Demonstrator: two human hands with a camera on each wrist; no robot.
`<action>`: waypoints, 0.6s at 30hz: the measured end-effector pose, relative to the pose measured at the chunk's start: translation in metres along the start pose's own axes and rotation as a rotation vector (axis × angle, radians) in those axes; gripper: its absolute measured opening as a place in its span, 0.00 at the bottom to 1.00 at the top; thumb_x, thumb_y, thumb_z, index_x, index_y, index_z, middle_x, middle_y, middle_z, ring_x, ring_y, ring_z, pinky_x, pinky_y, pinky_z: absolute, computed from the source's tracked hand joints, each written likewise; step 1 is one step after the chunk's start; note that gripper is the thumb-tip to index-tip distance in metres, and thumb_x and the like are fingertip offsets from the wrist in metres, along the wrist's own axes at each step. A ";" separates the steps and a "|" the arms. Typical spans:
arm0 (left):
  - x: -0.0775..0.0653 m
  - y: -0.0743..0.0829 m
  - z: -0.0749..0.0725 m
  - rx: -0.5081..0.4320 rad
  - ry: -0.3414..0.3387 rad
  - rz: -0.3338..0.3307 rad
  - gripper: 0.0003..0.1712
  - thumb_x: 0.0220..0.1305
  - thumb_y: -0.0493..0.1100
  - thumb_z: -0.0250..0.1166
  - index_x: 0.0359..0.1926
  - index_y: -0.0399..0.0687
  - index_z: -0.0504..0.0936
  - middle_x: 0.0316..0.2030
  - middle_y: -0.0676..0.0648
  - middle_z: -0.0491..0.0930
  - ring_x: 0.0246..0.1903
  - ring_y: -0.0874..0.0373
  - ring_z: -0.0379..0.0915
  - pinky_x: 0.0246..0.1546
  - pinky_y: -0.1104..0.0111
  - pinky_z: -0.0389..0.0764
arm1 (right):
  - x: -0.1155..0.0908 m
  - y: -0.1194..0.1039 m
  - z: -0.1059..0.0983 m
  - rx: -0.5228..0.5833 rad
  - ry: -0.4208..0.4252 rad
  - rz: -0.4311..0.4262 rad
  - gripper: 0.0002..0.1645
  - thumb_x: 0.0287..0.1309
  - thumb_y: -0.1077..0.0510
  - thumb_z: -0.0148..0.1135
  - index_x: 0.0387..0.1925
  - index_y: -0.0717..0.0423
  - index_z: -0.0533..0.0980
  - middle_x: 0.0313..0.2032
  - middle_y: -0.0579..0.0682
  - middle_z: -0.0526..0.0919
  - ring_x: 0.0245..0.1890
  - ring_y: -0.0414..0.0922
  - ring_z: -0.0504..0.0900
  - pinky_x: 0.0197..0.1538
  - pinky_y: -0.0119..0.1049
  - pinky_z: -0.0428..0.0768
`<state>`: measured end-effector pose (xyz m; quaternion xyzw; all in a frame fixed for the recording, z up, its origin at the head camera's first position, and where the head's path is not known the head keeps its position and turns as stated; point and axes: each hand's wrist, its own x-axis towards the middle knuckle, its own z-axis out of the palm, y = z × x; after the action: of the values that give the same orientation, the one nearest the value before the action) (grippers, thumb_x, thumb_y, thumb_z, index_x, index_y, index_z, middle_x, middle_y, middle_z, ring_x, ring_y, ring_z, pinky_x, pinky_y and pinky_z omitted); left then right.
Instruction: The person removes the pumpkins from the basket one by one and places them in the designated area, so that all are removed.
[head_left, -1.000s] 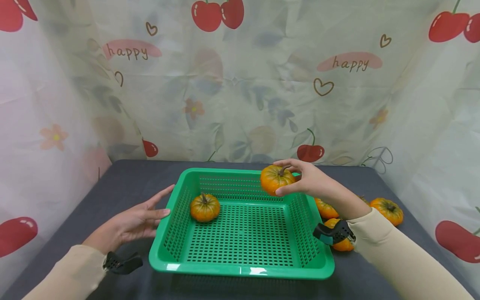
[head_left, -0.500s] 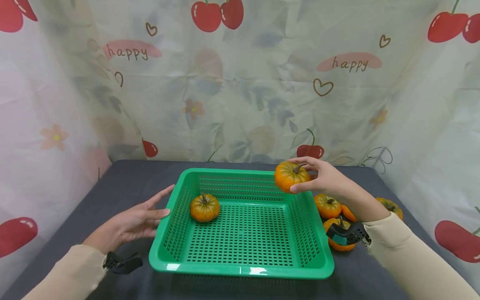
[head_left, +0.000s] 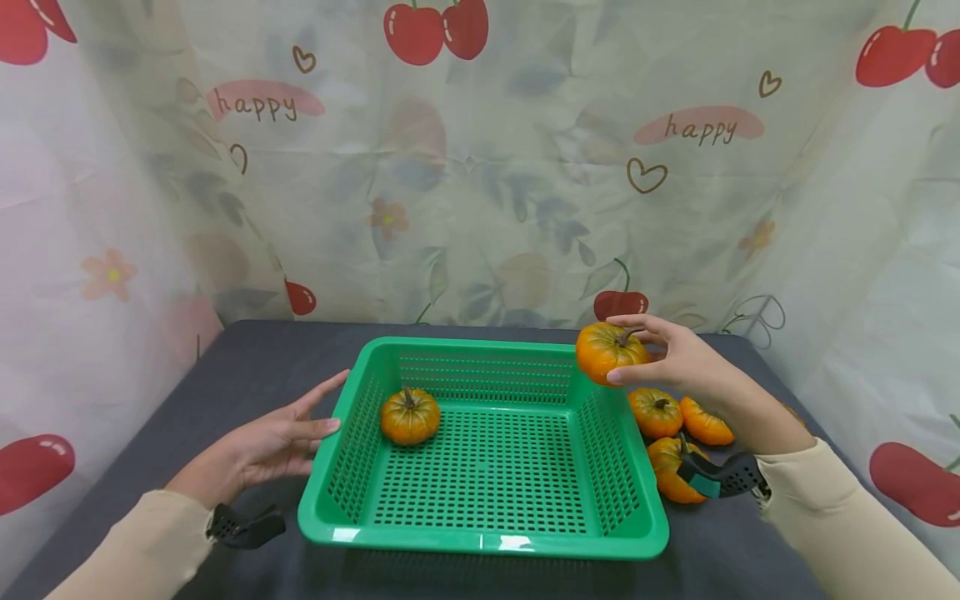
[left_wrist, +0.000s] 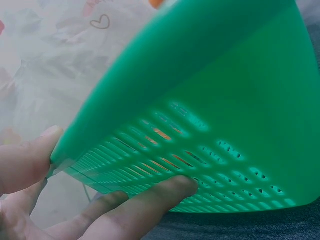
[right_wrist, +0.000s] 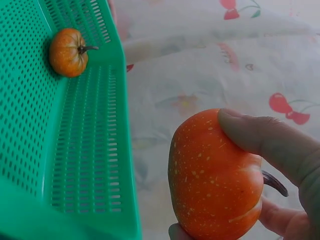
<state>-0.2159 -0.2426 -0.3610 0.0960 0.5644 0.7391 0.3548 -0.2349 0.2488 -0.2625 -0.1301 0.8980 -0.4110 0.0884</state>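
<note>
My right hand (head_left: 690, 362) grips a small orange pumpkin (head_left: 606, 354), raised over the far right corner of the green plastic basket (head_left: 480, 542). The right wrist view shows the thumb on one side of that pumpkin (right_wrist: 212, 175), its dark stem toward the palm. A second small pumpkin (head_left: 410, 417) sits inside the basket near its left wall, stem up. At the left wall is my left hand (head_left: 270, 442), fingers extended. In the left wrist view its fingers (left_wrist: 150, 202) lie against the slotted outer wall, with a fingertip at the rim.
Right of the basket, several more pumpkins rest on the dark tabletop (head_left: 262, 358), among them a front one (head_left: 667, 471), a rear one (head_left: 655, 412) and a brighter orange one (head_left: 705, 422). My right forearm partly covers this group. A printed curtain (head_left: 480, 208) stands behind.
My right hand has carried its pumpkin rightward, from above the basket's far inner part to its far right corner. The left hand, basket and pumpkin inside have stayed put.
</note>
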 end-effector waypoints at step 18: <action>0.001 0.000 -0.002 -0.015 0.005 -0.009 0.50 0.74 0.37 0.51 0.74 0.74 0.24 0.62 0.43 0.67 0.53 0.46 0.78 0.53 0.47 0.78 | -0.020 0.027 -0.022 -0.006 0.064 0.029 0.46 0.55 0.46 0.70 0.71 0.46 0.59 0.75 0.61 0.44 0.71 0.66 0.48 0.60 0.69 0.64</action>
<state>-0.2176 -0.2438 -0.3615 0.0892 0.5600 0.7420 0.3575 -0.2258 0.2871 -0.2677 -0.1042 0.9034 -0.4108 0.0651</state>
